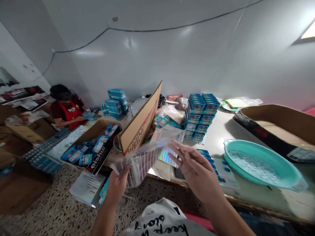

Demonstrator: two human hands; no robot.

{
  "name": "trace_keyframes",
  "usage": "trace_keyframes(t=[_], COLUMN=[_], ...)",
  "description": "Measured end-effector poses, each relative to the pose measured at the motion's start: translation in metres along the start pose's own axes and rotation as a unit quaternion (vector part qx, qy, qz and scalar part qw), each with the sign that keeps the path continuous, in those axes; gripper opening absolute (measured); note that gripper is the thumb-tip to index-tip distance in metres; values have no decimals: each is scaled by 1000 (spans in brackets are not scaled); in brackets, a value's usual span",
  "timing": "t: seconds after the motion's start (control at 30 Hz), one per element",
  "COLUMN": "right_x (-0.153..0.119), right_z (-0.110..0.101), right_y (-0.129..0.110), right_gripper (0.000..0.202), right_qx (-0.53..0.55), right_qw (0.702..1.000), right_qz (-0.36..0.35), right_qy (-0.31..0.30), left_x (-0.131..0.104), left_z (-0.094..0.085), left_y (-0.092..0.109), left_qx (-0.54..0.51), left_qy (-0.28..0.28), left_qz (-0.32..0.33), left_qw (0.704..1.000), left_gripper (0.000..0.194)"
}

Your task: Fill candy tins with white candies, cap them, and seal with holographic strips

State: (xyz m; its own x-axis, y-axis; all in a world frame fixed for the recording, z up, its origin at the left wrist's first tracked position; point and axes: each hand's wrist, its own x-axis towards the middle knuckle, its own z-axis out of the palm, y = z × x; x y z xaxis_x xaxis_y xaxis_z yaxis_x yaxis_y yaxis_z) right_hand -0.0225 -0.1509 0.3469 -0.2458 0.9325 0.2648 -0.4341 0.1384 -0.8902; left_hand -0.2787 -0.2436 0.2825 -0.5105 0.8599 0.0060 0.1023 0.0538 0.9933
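My left hand (120,183) is closed, thumb on top, on the near end of a clear plastic bag (140,168). The film, blurred by motion, shows pale stripes and stretches up to the right. My right hand (194,164) is at its far end, fingers long and apart, tips against or just beside the film; contact is hard to make out. Behind the bag lies a shiny rainbow-reflecting sheet (168,156) on the table. A row of blue round pieces (213,165) is right of my right hand.
A cardboard flap (144,121) stands upright beyond the bag. Blue boxes (200,114) are stacked at the back. A turquoise basin (228,154) of small clear pieces and an open carton (273,137) stand right. Left are a carton of blue packs (98,165) and a seated co-worker (70,109).
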Motion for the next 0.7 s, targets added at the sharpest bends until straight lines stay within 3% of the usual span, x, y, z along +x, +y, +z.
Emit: trace_keyframes(t=[0.07,0.13,0.23,0.33,0.43,0.57,0.7], right_x=[14,26,34,31,25,19,13], right_z=[-15,-26,-28,-20,-14,-19,-40], right_y=[17,42,81,107,124,150,194], right_gripper=[34,48,61,52,62,71,59], right_qx=[-81,-153,-188,-168,-152,-171,-250], right_qw=[996,988,976,966,966,958,957], right_qz=[-30,-3,66,91,116,155,59], right_qy=[12,11,-87,-174,-177,-170,-133], left_x=[-8,-16,-28,-39,-47,-56,-69], left_z=[-14,-29,-44,-48,-39,-8,27], left_y=[-4,-8,-15,-25,-49,-95,-147], left_qx=[25,34,54,71,51,10,-30], left_qy=[37,48,70,118,178,291,349], left_qz=[-1,-30,-63,-97,-107,-64,-14], left_qw=[999,998,994,986,977,955,936], left_gripper=[52,55,60,62,60,63,92])
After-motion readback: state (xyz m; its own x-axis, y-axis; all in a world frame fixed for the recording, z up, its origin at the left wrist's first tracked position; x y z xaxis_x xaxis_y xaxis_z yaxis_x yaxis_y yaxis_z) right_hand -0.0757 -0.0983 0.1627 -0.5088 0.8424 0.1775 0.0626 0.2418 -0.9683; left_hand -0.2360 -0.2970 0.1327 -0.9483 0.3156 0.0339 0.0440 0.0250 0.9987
